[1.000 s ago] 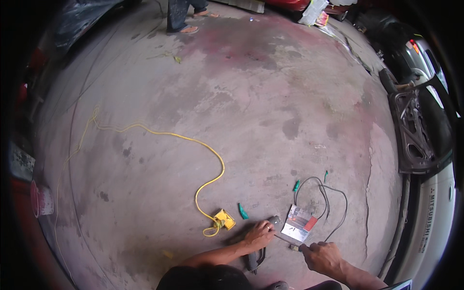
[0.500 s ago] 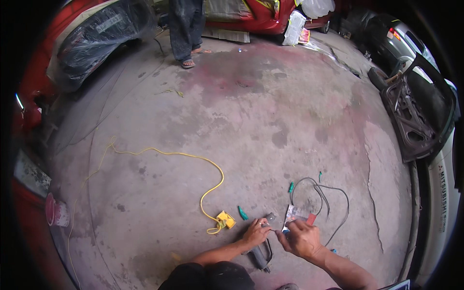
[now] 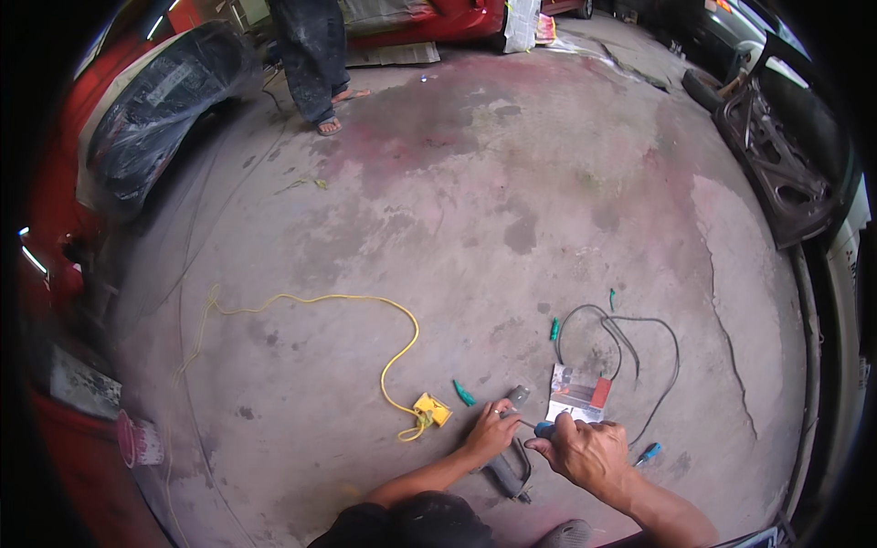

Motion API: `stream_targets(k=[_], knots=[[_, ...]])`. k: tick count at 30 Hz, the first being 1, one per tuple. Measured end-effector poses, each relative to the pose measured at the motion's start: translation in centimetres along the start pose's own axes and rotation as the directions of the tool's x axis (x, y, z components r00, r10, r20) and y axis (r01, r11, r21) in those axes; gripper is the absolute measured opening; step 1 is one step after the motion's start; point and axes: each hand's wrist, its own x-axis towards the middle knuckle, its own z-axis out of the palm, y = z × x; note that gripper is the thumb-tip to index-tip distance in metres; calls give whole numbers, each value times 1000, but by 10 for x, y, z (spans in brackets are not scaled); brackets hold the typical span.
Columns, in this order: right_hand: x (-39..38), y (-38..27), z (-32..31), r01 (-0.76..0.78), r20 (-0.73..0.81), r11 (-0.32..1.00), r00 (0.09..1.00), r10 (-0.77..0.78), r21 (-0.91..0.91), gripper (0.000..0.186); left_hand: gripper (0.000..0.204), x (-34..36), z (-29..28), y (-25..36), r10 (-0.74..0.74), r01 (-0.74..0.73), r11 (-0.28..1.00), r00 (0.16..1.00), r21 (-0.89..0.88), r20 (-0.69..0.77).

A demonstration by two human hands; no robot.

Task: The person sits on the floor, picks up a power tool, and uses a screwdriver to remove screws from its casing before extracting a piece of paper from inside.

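Note:
My right hand (image 3: 589, 452) is wrapped around the blue handle of a screwdriver (image 3: 545, 428). Its thin shaft points left, toward the fingers of my left hand (image 3: 491, 431). That left hand is closed over a dark grey power tool (image 3: 505, 479) lying on the floor, whose lighter head (image 3: 519, 395) sticks out beyond the fingers. The screwdriver's tip meets the tool by my left fingertips, where the exact contact is hidden. Just beyond my right hand lies a printed leaflet (image 3: 568, 409). A second blue-handled screwdriver (image 3: 649, 451) rests on the floor to the right.
Green clips (image 3: 464, 393) and a looped black cable (image 3: 674, 352) lie on the concrete. A yellow socket box (image 3: 433, 410) with its yellow cord (image 3: 402, 352) sits to the left, near a pinkish bucket (image 3: 142, 442). A person (image 3: 311, 59) stands at the back; cars line the sides.
The view has shifted, showing more of the second screwdriver and the leaflet. My right hand has turned, so the held screwdriver's blue handle now shows. My left hand remains at the power tool.

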Motion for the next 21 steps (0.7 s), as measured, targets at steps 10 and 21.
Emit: stream_targets(k=[10,21], knots=[[-1,14,-3,313,-38,936,950,-311,159,28,19,7,0,3,10,-11,1000,1000,16,20],[-19,13,4,186,-162,979,972,-171,86,54,22,2,12,-1,-25,24,997,1000,68,10]])
